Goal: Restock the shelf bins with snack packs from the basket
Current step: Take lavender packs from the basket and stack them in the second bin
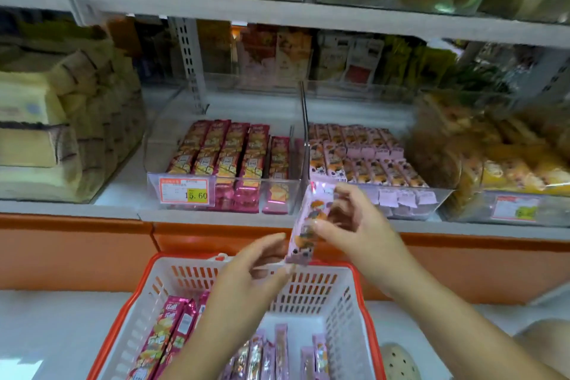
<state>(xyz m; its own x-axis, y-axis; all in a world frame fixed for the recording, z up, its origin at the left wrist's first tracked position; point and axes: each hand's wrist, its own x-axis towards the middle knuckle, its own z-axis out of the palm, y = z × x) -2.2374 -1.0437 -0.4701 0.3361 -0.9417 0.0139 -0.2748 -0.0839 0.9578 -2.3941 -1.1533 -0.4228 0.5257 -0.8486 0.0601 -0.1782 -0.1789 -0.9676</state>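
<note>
A long, lilac foil snack pack (300,244) with orange and dark print is held in the air above the far end of the white lattice plastic basket with an orange rim (308,287), just in front of the shelf edge. Its long axis stands nearly upright, with the top leaning slightly right and away towards the shelf.

The right hand (361,225) grips its upper half, fingers curled behind and thumb across the front. The left hand (246,274) appears to pinch the bottom end between thumb and fingertips.

The clear plastic bin of matching lilac packs (444,194) lies straight beyond the pack's top end, on the right-hand side, so the right hand is nearer to it. There the packs lie flat, so this one probably has to be tipped forward. The neighbouring clear bin of magenta packs (172,176) sits to the left behind a divider.
</note>
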